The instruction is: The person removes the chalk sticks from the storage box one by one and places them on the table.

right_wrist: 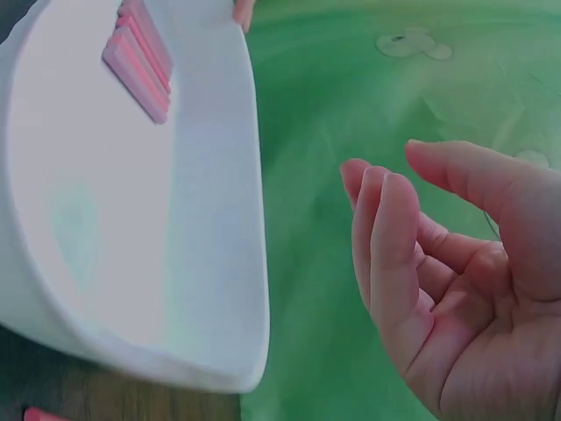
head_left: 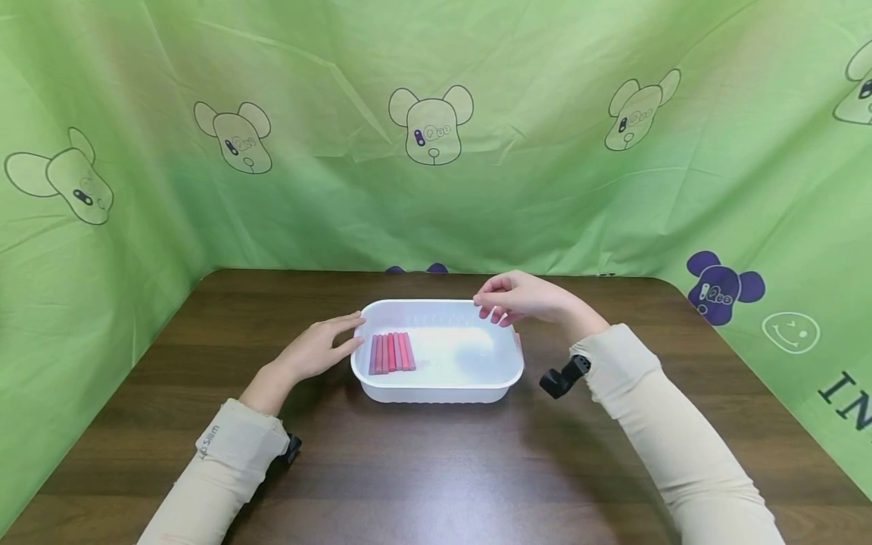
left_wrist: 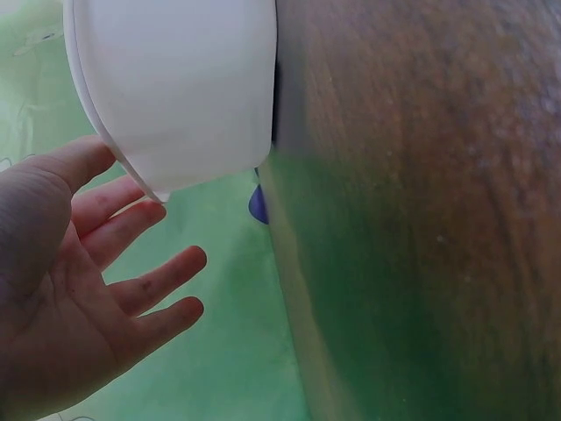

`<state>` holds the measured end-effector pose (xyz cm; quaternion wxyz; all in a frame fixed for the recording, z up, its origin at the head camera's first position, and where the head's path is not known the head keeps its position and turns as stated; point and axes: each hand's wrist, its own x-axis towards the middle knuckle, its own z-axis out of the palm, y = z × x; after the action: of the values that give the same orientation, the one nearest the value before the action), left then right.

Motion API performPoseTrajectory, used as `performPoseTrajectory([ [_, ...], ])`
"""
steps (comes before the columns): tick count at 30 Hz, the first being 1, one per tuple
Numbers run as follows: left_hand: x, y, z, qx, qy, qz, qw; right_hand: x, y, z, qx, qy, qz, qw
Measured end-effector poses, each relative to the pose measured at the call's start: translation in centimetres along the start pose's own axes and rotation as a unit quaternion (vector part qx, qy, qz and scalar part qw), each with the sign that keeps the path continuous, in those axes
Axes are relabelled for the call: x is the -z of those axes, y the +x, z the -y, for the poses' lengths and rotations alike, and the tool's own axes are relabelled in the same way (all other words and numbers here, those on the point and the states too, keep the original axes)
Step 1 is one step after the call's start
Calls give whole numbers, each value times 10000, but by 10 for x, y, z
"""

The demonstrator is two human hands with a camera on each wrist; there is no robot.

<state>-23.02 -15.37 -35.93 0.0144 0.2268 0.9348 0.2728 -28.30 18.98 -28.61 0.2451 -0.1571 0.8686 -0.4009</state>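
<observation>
A white plastic basin point(head_left: 436, 394) stands on the table. Inside it at the left, several pink and red sticks point(head_left: 391, 353) lie side by side in a row, also partly seen in the right wrist view. My left hand point(head_left: 309, 353) rests its thumb and fingers against the basin's left rim, the other fingers spread loosely in the left wrist view. Above the back right corner of the basin hovers my right hand point(head_left: 530, 297), its fingers bent loosely and nothing between thumb and fingertips in the right wrist view.
A pinkish-red piece point(head_left: 518, 342) lies just outside the basin's right wall, mostly hidden behind it; its end point(right_wrist: 42, 414) shows in the right wrist view. The dark wooden table point(head_left: 409, 469) meets a green printed cloth point(head_left: 327, 204) at the back and sides.
</observation>
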Motion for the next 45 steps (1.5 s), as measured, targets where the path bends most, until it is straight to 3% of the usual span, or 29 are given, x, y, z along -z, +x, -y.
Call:
performPoseTrajectory([
  [8,0,0,0,4,0,7,10000,-13,21,14,130,-231,329,9991],
  [18,0,1,0,31,16,25,10000,-29,45,23,17,-58,706,9975],
  [32,0,1,0,4,43,-2,10000,-45,77,15,-152,-61,951,9953],
  [45,0,2,1,95,27,17,9999,-54,94,10,-301,-135,1326,9906],
])
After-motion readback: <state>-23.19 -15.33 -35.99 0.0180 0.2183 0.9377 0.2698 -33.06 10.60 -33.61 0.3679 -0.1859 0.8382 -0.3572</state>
